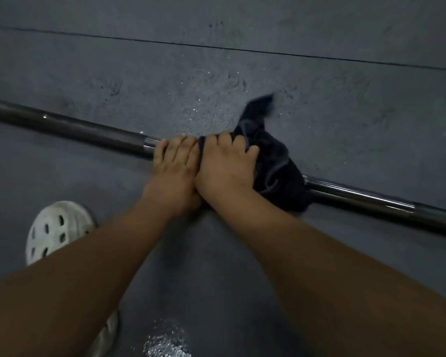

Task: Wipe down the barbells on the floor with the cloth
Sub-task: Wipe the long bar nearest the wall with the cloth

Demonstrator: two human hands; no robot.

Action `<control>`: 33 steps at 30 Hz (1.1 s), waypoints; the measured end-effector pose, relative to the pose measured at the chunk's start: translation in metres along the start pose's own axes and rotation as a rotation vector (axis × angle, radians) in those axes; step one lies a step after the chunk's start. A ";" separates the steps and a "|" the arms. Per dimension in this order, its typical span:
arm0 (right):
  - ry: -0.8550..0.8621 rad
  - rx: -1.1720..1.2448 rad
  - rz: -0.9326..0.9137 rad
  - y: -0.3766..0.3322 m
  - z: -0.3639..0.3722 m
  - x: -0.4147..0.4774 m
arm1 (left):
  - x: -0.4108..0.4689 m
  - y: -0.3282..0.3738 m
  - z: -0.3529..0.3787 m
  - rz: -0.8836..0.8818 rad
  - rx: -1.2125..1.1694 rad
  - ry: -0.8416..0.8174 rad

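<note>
A dark steel barbell [70,127] lies on the grey floor, running from the left edge down to the right edge. My left hand [171,166] curls over the bar near its middle. Right beside it, my right hand [225,164] grips a dark cloth [276,166] that is bunched around the bar. One corner of the cloth sticks up and looks blurred. The bar under both hands and the cloth is hidden. My two hands touch each other.
A white perforated clog [54,228] on a foot stands at the lower left. The grey rubber floor [319,86] has a seam [216,47] running across the back and shiny specks by the bar.
</note>
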State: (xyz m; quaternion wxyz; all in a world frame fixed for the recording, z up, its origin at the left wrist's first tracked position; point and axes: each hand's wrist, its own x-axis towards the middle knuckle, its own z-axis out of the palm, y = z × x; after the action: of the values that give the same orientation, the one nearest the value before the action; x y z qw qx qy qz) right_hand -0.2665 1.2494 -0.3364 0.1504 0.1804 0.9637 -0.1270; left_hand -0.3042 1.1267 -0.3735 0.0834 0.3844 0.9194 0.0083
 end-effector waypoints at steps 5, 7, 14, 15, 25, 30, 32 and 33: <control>0.065 -0.162 -0.365 0.083 -0.015 -0.003 | 0.029 -0.019 -0.017 0.103 -0.012 -0.048; 0.024 -0.231 -0.384 0.144 -0.027 -0.013 | 0.043 -0.020 -0.024 0.093 -0.029 -0.120; 0.115 -0.244 -0.432 0.214 -0.042 0.008 | 0.104 -0.022 -0.039 0.034 -0.060 -0.119; 0.135 -0.221 -0.446 0.188 -0.039 0.027 | 0.112 -0.021 -0.037 0.032 -0.044 -0.102; 0.123 -0.294 -0.669 0.174 -0.046 0.021 | 0.090 -0.017 -0.048 0.120 -0.002 -0.246; 0.062 -0.133 -0.500 0.235 -0.033 -0.027 | 0.045 -0.072 -0.052 -0.015 -0.068 -0.099; 0.123 -0.039 -0.555 0.176 -0.014 -0.013 | 0.027 -0.081 -0.035 -0.092 -0.036 -0.052; 0.165 -0.010 -0.594 0.136 -0.005 -0.001 | 0.018 -0.079 -0.027 -0.126 -0.042 -0.036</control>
State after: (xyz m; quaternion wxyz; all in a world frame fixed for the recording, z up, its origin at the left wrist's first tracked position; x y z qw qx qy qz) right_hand -0.2148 1.3731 -0.3570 0.0290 -0.1002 0.9838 -0.1458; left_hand -0.3763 1.0850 -0.3562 0.1085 0.3238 0.9398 0.0155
